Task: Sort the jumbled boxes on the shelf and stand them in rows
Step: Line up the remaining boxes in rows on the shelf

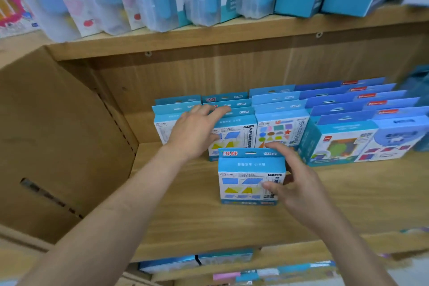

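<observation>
Several small blue-and-white boxes stand upright in rows at the back of the wooden shelf [209, 223]. One box with blue and yellow shapes [246, 179] stands alone in front of its row. My right hand [294, 181] grips its right side, thumb on the front face and fingers over the top edge. My left hand [197, 130] lies flat, fingers spread, against the front boxes of the two left rows [234, 137]. Rows of other blue boxes [343, 137] fill the right side.
A wooden side panel [58, 146] closes the shelf on the left. The shelf above [232, 37] carries tall translucent and blue packs. More boxes [197, 260] lie on the shelf below.
</observation>
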Demonstrator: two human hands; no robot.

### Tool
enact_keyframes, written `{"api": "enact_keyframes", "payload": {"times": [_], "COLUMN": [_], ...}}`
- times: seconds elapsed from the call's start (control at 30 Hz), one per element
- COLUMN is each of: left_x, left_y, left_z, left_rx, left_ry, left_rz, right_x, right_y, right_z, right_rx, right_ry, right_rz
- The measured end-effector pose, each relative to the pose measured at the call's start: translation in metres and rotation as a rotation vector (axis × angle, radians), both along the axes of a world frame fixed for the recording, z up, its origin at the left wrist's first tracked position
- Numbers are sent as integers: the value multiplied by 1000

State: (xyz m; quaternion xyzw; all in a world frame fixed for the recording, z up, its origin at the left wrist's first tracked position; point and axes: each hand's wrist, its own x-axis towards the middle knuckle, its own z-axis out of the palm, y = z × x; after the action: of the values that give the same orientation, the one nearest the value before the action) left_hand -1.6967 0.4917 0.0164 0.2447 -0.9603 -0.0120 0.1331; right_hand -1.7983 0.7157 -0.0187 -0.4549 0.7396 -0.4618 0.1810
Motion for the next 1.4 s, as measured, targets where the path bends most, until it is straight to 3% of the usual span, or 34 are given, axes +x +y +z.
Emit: {"api": "enact_keyframes", "payload": {"times": [0.23, 0.3, 0.37, 0.43, 0.5, 0.57, 0.87, 1.23, 1.4], "left_x": [5, 16, 31, 44, 50, 46, 20, 33, 70], "left_y": [-3, -5, -2, 9, 26, 38, 48, 35, -11], "left_z": [-1, 1, 1, -2, -14, -34, -64, -40, -14], "left_rx": [-22, 14, 151, 419, 662, 727, 451, 296, 188], "left_ry": [-24, 70, 270, 446, 473, 429, 527, 271, 561], "left_rz": [-55, -79, -29, 33, 33, 63, 315, 290, 420], "right_x": [-17, -21, -25, -27, -28, -29, -30, -28, -28], "right_y": [-18, -26, -35, -44, -50, -54, -71, -89, -95], "right_z": [-1, 0, 1, 1, 2, 1, 6, 22, 23], "right_rx": [26, 36, 51, 71, 96, 97, 135, 329, 311], "right_ry": [73, 114, 138, 164, 208, 271, 789, 951, 1010], "right_rz": [33, 52, 72, 75, 68, 53, -124, 74, 35]}}
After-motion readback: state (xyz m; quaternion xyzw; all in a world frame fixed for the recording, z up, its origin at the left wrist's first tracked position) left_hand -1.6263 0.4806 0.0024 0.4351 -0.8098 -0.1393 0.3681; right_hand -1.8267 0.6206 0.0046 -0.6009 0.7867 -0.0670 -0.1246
